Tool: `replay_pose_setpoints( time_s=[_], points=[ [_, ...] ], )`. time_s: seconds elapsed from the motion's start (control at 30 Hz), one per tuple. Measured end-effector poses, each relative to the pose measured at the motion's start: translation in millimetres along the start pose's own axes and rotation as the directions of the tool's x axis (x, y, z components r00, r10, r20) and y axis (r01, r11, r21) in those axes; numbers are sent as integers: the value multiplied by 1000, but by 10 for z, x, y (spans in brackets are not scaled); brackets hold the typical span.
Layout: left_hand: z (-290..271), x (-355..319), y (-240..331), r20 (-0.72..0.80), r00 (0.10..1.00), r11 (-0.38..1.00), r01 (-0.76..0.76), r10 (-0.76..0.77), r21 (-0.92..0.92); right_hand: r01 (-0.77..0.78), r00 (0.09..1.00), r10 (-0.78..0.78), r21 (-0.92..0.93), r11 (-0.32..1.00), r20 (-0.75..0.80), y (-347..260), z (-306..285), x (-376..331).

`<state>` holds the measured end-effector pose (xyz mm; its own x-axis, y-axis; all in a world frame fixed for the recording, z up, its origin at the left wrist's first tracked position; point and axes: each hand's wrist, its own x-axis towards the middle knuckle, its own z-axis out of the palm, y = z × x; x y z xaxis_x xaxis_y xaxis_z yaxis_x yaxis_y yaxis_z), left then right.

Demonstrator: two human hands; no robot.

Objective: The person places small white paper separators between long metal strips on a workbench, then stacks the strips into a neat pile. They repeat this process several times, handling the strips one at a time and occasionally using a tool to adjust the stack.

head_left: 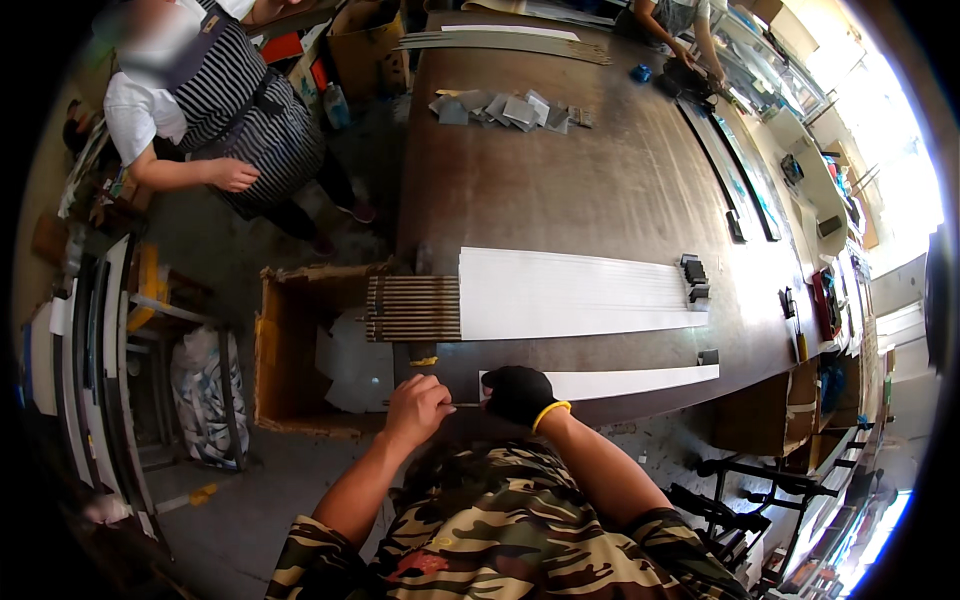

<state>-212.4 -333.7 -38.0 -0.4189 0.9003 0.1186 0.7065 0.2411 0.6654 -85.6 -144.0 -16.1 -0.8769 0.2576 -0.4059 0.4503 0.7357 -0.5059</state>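
My bare left hand point(418, 408) is closed in a pinch near the table's front edge. It grips a thin rod-like piece point(466, 404) that runs toward my other hand. In a black glove with a yellow cuff, my right hand point(516, 396) is curled over the left end of a long white strip point(640, 382); its fingertips are partly hidden. A small dark block point(708, 357) sits at that strip's right end. Just beyond lies a row of white strips point(575, 295) with brownish rod-like ends point(414, 309) at the left and dark end pieces point(695, 282) at the right.
At the left, a cardboard box point(262, 365) with pale sheets inside abuts the brown table point(540, 195). Small grey plates point(510, 108) lie farther back. Long dark bars point(712, 160) rest at the right. One person point(240, 120) stands far left; another works far right.
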Motion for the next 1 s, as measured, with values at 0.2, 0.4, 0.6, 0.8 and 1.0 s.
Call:
replay_pose_setpoints(
  time_s=[0.2, 0.4, 0.6, 0.8, 1.0],
  points=[
    [7, -3, -9, 4, 1000, 1000, 18, -18, -3, -13, 997, 14, 15, 1000, -73, 210, 129, 43],
    [-27, -33, -53, 23, 999, 999, 33, -33, 4, -30, 999, 30, -38, 999, -11, -106, 65, 34],
    [-50, 115, 108, 51, 998, 1000, -28, 28, 3, 59, 981, -56, 11, 998, -186, 194, 414, 5],
    [-28, -94, 205, 67, 990, 992, 127, -128, 18, -53, 937, 146, 285, 957, -318, 71, 266, -113],
    [48, 185, 629, 234, 972, 969, -73, 16, 237, -222, 801, 272, 158, 962, -533, 1951, -233, -839]
  ],
)
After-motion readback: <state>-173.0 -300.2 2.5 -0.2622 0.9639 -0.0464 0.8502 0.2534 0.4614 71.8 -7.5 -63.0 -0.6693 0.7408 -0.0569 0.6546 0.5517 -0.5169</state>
